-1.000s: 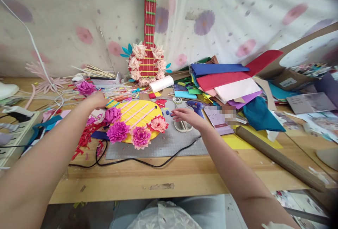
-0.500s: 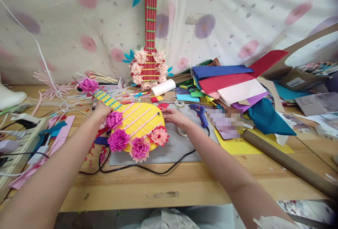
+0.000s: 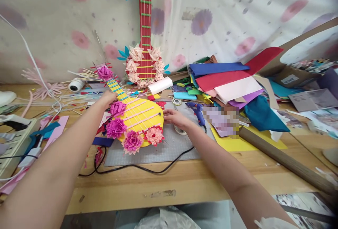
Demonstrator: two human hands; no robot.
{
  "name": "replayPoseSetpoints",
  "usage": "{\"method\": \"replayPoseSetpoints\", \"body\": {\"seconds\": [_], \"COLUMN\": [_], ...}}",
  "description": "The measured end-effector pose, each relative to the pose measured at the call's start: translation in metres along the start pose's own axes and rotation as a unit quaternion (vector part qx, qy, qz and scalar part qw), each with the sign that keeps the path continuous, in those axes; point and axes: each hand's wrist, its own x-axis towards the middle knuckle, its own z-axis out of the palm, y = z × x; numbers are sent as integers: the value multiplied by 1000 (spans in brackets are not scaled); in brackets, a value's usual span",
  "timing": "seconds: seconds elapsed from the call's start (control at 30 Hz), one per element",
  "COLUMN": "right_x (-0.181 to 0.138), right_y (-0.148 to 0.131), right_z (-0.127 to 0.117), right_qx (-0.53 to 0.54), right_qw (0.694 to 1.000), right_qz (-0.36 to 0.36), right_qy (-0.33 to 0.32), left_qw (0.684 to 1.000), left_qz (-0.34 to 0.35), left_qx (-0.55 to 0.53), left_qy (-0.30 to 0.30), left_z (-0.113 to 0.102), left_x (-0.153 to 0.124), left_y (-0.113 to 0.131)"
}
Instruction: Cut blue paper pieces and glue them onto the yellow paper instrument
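Observation:
A yellow paper guitar (image 3: 142,114) with pink strings and several pink and magenta paper flowers is lifted at a tilt above the grey cutting mat (image 3: 169,148). My left hand (image 3: 108,98) grips its neck where it meets the body. My right hand (image 3: 173,117) holds the right edge of the yellow body, fingers closed on it. The neck points up-left and ends in a magenta flower (image 3: 105,71).
A red paper guitar (image 3: 144,42) leans on the flowered curtain behind. A blue glue gun (image 3: 196,111) lies right of my right hand, its black cord (image 3: 148,167) looping over the mat. Coloured paper sheets (image 3: 227,81) pile at right. A cardboard tube (image 3: 285,160) lies diagonally.
Both hands took hold of the yellow guitar and raised it, swinging its neck up and to the right. My right hand moved left from the mat to the body's edge.

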Motion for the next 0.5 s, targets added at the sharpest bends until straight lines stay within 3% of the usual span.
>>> {"method": "replayPoseSetpoints", "body": {"seconds": [0.13,0.2,0.3,0.33,0.4,0.5], "right_x": [0,-1,-3,-3,-5,-5], "right_y": [3,4,4,5,7,13], "right_z": [1,0,-2,-3,-5,-5], "right_qx": [-9,-22,-31,-30,-26,-14], "right_qw": [1000,999,999,999,998,996], "right_qz": [-15,-23,-35,-40,-51,-76], "right_qy": [11,9,17,20,27,50], "left_qw": [999,990,934,913,889,865], "left_qz": [22,66,197,244,313,361], "left_qx": [28,109,250,278,314,347], "left_qy": [7,54,163,170,115,-39], "left_z": [-2,-5,-3,1,15,47], "left_x": [9,5,-18,-29,-54,-90], "left_y": [-5,-4,11,18,35,53]}}
